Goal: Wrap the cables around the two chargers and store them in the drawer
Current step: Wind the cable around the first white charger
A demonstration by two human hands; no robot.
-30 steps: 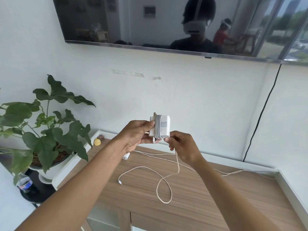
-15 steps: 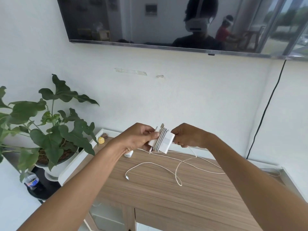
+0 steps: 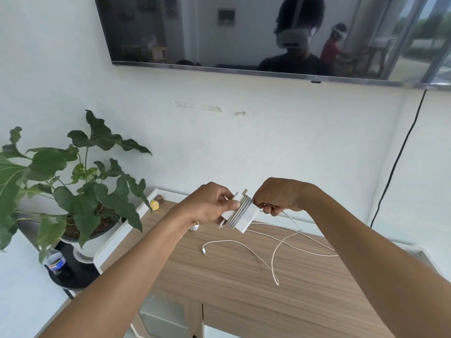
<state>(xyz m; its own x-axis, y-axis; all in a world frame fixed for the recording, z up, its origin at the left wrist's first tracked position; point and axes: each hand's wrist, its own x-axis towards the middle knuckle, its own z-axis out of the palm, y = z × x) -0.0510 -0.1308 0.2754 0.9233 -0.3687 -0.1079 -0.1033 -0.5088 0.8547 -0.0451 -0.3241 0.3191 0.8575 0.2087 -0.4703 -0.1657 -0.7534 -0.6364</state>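
Left hand (image 3: pixel 210 206) grips the white square plastic charger (image 3: pixel 240 212), tilted, above the wood-grain desk (image 3: pixel 244 301). Right hand (image 3: pixel 278 197) pinches the thin white cable (image 3: pixel 273 262) beside its wound turns; the slack trails onto the desk.

One head-worn wide-angle camera looks forward and slightly down, facing a white wall (image 3: pixel 268 142) with a television (image 3: pixel 195 32) above the wooden table (image 3: pixel 244 289). The left hand (image 3: pixel 210 206) and right hand (image 3: pixel 278 196) sit close, mid-frame, forearms (image 3: pixel 122 276) entering from the bottom corners.
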